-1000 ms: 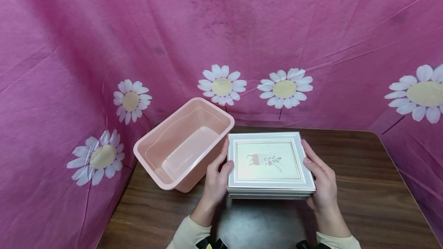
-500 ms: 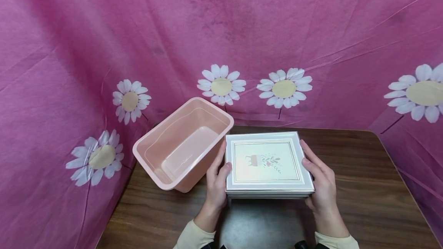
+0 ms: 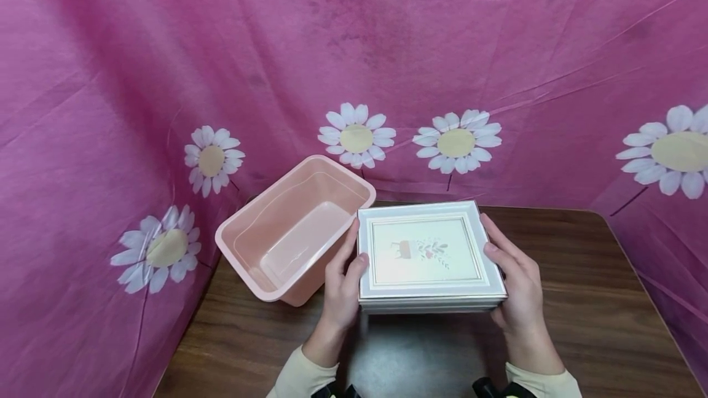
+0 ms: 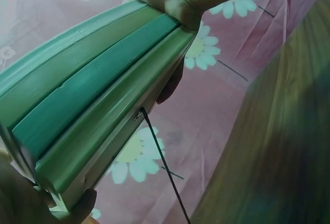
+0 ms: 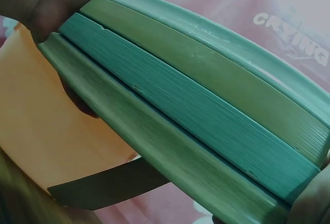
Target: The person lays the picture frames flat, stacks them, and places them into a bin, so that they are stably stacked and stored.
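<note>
A stack of several picture frames is held up over the table, its top frame white with a small drawing of a potted plant. My left hand grips the stack's left side, thumb on the edge. On the opposite side my right hand holds it the same way, fingers going underneath. In the left wrist view the layered edges of the picture frames look greenish, and a thin dark cord or rod hangs below. A dark flat strip juts out under the stack in the right wrist view.
A pink plastic bin stands left of the stack, with nothing visible inside. The brown wooden table spreads out beneath. Behind and at the sides hangs a magenta cloth printed with white daisies.
The stack, still gripped by both hands, has moved slightly up in the head view, and its far edge sits a little higher. The bin has stayed in place.
</note>
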`<state>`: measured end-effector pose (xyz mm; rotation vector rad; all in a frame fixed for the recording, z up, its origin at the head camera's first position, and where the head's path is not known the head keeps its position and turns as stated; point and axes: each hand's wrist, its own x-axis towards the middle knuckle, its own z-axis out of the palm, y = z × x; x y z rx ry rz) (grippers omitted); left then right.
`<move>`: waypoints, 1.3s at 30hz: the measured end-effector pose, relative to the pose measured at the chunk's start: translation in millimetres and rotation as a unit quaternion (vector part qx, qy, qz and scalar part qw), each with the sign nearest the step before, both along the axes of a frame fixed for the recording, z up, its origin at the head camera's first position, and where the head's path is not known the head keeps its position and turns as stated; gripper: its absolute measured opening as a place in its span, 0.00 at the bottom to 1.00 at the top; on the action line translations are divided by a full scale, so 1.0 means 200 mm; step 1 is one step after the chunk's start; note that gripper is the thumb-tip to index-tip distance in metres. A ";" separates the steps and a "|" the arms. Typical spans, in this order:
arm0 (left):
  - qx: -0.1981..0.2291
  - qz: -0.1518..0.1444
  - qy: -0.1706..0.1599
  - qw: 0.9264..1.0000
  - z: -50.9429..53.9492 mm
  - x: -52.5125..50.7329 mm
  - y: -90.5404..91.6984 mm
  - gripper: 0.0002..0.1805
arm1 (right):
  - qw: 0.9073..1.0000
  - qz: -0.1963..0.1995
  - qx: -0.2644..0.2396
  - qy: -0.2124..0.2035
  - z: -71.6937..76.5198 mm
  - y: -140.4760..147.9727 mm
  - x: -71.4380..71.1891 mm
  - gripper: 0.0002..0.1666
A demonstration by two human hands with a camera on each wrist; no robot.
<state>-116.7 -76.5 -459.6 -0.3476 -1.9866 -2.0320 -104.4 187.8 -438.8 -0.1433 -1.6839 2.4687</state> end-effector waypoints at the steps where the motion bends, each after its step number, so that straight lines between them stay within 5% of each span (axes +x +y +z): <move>1: -0.005 0.000 0.000 1.000 0.01 0.00 0.00 0.32 | 1.000 0.003 -0.002 0.001 0.01 0.00 0.00 0.30; 39: -0.037 0.010 0.011 0.999 0.35 -0.10 -0.08 0.30 | 0.998 0.054 -0.022 0.025 0.34 -0.04 -0.17 0.29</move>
